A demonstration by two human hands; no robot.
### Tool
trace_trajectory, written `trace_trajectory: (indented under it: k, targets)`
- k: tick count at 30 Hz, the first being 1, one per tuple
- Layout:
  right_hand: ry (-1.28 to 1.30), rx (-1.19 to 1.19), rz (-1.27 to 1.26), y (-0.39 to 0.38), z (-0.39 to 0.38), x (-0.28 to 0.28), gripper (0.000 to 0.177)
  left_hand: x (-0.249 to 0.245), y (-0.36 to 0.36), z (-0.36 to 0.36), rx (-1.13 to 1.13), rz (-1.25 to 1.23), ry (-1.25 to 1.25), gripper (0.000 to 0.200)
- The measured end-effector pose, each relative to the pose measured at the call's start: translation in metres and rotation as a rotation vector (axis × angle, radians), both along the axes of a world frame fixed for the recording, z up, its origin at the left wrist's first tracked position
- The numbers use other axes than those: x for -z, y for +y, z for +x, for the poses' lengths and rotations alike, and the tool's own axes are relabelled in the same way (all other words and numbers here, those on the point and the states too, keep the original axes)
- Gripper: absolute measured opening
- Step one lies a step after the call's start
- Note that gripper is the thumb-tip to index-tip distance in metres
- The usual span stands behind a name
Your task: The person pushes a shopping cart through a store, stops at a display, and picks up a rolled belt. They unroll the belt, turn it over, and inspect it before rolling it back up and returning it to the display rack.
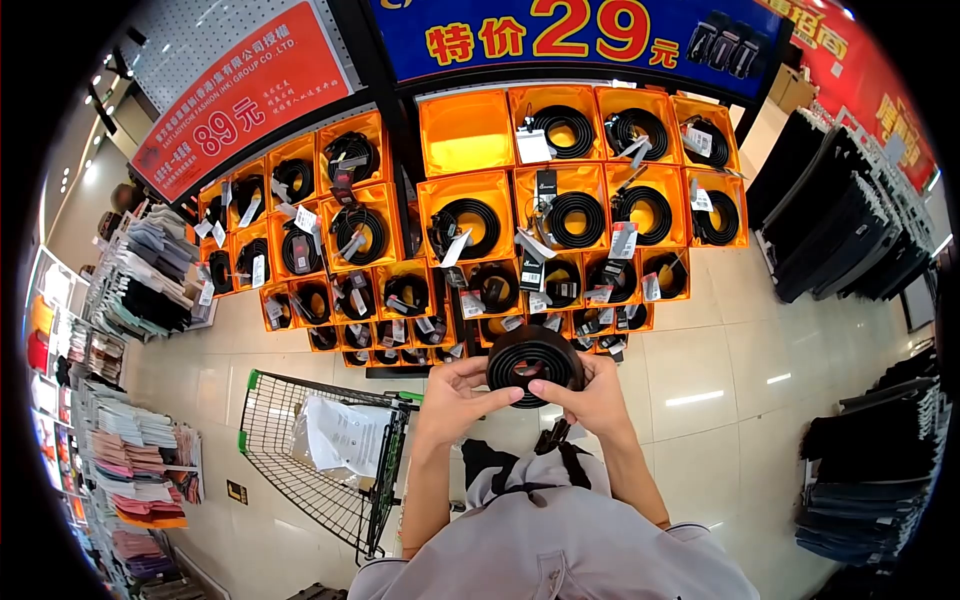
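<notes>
Between my two hands is a coiled black belt, held up in front of my chest. My left hand grips the coil's left side, its thumb lying across the front face. On the other side my right hand is closed on it, with the thumb pressed near the coil's centre. A dark piece, perhaps the buckle end, hangs below by my right wrist. Ahead stands a rack of orange boxes holding more coiled belts with tags. One top-row box shows only its orange inside.
A wire shopping cart with a clear plastic package stands at my left. Clothing racks hang on the right, and folded garments are stacked at far left. A blue price sign tops the belt rack.
</notes>
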State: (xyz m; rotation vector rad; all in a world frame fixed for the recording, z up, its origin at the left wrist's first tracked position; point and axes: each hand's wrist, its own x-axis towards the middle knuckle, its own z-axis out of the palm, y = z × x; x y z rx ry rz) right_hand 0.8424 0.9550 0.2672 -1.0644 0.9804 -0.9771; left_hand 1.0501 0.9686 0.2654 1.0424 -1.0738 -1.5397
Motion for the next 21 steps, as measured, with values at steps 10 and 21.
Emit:
trace_trajectory:
  k: [10, 21]
  targets:
    - [0.01, -0.009, -0.008, 0.001, 0.0, 0.006, 0.035, -0.001, 0.002, -0.002, -0.021, 0.036, 0.048, 0.042]
    - [-0.02, -0.012, -0.029, 0.002, -0.002, 0.005, 0.033, 0.01, -0.001, -0.001, -0.037, 0.019, 0.06, 0.041]
